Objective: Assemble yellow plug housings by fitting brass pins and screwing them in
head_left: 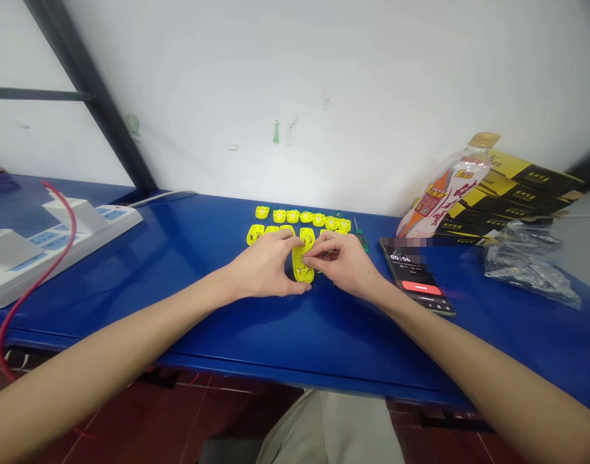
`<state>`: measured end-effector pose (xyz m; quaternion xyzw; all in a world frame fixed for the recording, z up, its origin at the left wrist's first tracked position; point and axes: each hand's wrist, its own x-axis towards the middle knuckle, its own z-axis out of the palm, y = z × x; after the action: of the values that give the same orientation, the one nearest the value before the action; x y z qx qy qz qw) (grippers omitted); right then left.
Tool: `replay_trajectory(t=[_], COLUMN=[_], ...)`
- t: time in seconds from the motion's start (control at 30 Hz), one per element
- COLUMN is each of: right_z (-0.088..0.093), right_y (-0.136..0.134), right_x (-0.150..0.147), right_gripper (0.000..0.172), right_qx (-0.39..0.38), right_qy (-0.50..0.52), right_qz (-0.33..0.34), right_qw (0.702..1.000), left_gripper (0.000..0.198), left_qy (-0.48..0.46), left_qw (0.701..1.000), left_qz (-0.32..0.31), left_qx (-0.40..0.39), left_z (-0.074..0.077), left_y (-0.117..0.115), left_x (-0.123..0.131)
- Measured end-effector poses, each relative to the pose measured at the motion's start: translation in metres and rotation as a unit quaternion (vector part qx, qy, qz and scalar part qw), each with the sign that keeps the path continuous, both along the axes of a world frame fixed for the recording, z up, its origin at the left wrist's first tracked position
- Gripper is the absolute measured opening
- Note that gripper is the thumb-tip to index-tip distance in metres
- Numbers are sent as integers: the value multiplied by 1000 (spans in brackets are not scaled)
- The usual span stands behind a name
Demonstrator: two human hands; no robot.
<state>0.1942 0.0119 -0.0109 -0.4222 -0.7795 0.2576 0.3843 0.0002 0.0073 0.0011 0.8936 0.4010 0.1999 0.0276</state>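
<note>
- Table (131, 303): blue, carrying rows of yellow plastic pieces (299, 217) — a small screwdriver (360, 235) just beside them
- Phone (415, 277): right of the hands
- Left hand (263, 264), right hand (341, 261): both grasping one yellow plastic piece (302, 265) between them, over the table
</note>
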Motion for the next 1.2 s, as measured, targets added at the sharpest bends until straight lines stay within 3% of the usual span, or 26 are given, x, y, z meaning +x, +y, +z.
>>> replay_trajectory(t=[0.4,0.53,0.67,0.77,0.9,1.03,1.2], right_z=[-5,-2,7,16,21,19,18], right_y=[5,6,12,18,22,21,20], right_x=[2,1,8,19,33,39,37], right_gripper=[7,3,13,13,10,13,12], right_qx=[-7,-35,-28,6,20,6,24], right_qy=[24,23,46,-46,-198,-248,-274], right_qz=[12,-9,-55,-80,-11,70,80], right_qw=[1000,999,997,996,980,966,958], left_gripper=[59,57,69,71,65,67,69], left_qy=[-7,1,17,36,64,68,61], left_qw=[1000,1000,999,999,996,995,994], left_qz=[-15,-21,-20,-22,-35,-45,-52], left_qx=[-5,-15,-28,-34,-51,-64,-80], left_z=[1,1,2,2,3,3,2], left_y=[0,-1,-2,-2,-2,-3,-4], left_x=[-1,-1,-1,-1,-1,-2,-3])
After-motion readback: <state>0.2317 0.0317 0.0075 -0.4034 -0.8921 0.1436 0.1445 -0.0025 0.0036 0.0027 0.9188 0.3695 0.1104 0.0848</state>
